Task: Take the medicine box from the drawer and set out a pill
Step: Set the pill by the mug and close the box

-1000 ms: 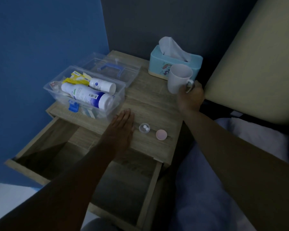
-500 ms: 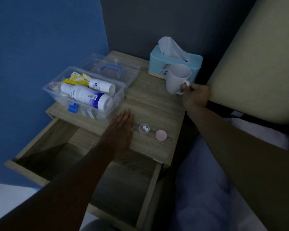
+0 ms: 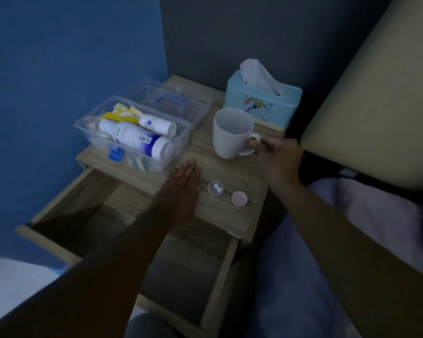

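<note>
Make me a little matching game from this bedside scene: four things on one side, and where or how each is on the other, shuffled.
Things:
1. white mug
2. tissue box
3. drawer
4. pink cap

States:
A. pulled open, below the tabletop
B. held by its handle in the right hand
C. at the back, by the wall
D. lying beside the small clear pill cup

Pairs: 1-B, 2-C, 3-A, 4-D

Print on white plastic bottles [image 3: 134, 140] illegible. Open wooden drawer [image 3: 220, 269] partly hidden by left forearm; both elbows cut off.
</note>
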